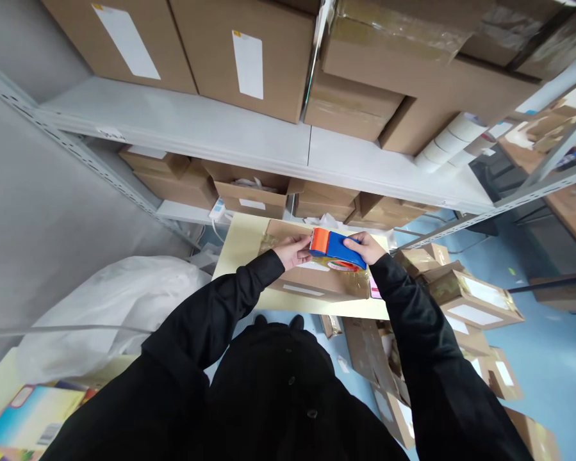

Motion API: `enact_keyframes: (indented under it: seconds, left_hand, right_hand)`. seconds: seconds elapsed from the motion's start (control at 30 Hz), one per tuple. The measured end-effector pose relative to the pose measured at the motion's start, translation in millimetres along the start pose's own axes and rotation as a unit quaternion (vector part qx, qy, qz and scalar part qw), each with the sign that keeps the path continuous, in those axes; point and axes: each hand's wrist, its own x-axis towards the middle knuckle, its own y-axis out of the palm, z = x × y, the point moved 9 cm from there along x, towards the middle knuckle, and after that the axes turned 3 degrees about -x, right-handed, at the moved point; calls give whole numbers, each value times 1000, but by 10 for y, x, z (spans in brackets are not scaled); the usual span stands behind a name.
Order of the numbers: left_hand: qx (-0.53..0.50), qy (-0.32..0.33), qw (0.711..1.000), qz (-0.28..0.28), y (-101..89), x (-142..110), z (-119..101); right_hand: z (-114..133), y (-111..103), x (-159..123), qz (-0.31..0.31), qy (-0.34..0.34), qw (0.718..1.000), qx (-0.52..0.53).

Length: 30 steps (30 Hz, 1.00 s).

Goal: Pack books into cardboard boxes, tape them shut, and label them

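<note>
My right hand (367, 248) is wrapped round the blue body of a tape dispenser (338, 246), thumb on top. The dispenser has an orange front with a toothed edge facing left, and a roll of tape shows at its underside. At that toothed edge are the bent, pinched fingers of my left hand (293, 251); whatever is between them is too small to make out. Below both hands lies a closed cardboard box (333, 291) with white labels and shiny tape on its right end. It rests on a pale yellow table (237, 246).
Behind the table stands a grey metal shelf (268, 144) with cardboard boxes on it. White tape rolls (448, 144) are stacked at its right. Taped boxes (480, 298) crowd the floor on the right. A white plastic bag (119, 307) bulges at the left. A pink-screened phone (375, 288) lies beside the box.
</note>
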Motion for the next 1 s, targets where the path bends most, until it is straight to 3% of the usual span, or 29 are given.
enact_keyframes:
  seconds: [0.13, 0.27, 0.43, 0.63, 0.73, 0.83, 0.93, 1.0]
  left_hand:
    - [-60, -1, 998, 4, -48, 60, 137]
    - [-92, 0, 996, 17, -50, 45, 135]
    - [-88, -67, 991, 74, 68, -94, 64]
    - [90, -1, 992, -83, -131, -152, -222]
    - [136, 29, 983, -124, -435, -254, -550]
    - [180, 78, 958, -209, -1004, -410, -921]
    - [275, 106, 916, -271, -1442, -463, -1026]
    - [310, 123, 898, -286, -1564, -403, -920]
  right_hand:
    - [8, 5, -17, -3, -3, 1000, -1]
    - [4, -8, -35, -2, -11, 1000, 2]
    - [8, -22, -61, -3, -24, 1000, -4]
    - [132, 14, -58, 8, -17, 997, -68]
    - [143, -94, -61, 3, 16, 993, -118]
    - [92, -205, -80, 7, 59, 984, -165]
    - [69, -202, -76, 19, 74, 977, -201]
    - [84, -177, -55, 14, 70, 971, -230]
